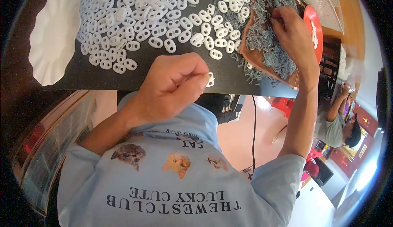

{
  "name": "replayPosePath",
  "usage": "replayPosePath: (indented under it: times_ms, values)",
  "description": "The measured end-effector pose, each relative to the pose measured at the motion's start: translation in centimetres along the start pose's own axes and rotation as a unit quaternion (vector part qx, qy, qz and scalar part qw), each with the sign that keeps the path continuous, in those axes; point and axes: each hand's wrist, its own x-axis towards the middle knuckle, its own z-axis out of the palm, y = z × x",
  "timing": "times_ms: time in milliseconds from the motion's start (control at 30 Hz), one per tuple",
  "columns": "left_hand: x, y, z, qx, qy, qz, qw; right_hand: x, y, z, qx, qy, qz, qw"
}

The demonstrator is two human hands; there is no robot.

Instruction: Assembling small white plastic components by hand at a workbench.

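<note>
White, plastic-looking, a two-holed oval (210,83) peeks from my left hand (174,83), thumb and forefinger pinching it, probably to leave one end exposed. Beyond those fingers, smooth matching ovals (135,14) heap up. Remotely, I see my right hand (291,30) curled over bristly blue-grey bits (262,40); pinching any? Can't tell.

Two bare hands (176,83) work apart, both with bent fingers (195,62).

The bare left forearm (116,125) slants up from lower left; its hand is loosely fisted, thumb (196,84) and index finger pinched together, tips pointing right. The bare right forearm (302,114) rises almost upright; its hand reaches farther forward, leaning left from the wrist (309,73), fingers curled, their contact unclear.
</note>
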Motion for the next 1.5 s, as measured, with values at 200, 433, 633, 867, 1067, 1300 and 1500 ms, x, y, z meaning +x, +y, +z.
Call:
replayPosePath:
  times_ms: [200,433,633,867,1067,1300,1500]
  values:
    - [-0.2,0.6,0.1,-0.014,0.004,-0.026,1.000,-0.2,0.3,-0.3,-0.017,0.040,-0.043,0.998]
    - [-0.3,0.5,0.3,-0.149,0.072,-0.062,0.984,-2.4,-9.1,-5.0,0.243,-0.014,0.054,0.968]
    - [-0.1,0.0,0.7,-0.178,0.091,-0.045,0.979,-3.4,-13.2,-2.5,0.284,-0.001,-0.119,0.951]
    - [-0.3,-0.3,0.5,-0.189,0.091,-0.040,0.977,-3.3,-14.1,-2.3,0.249,-0.005,-0.064,0.967]
    - [-0.5,0.0,0.4,-0.198,0.089,-0.035,0.976,-3.2,-13.6,-1.4,0.232,0.040,-0.177,0.956]
    - [-0.2,-0.2,0.2,-0.182,0.087,-0.010,0.980,-3.5,-13.6,-2.1,0.442,0.007,-0.050,0.896]
    - [-0.4,-0.3,-0.1,-0.168,0.057,-0.009,0.984,-3.5,-14.1,-2.9,0.495,-0.060,0.007,0.867]
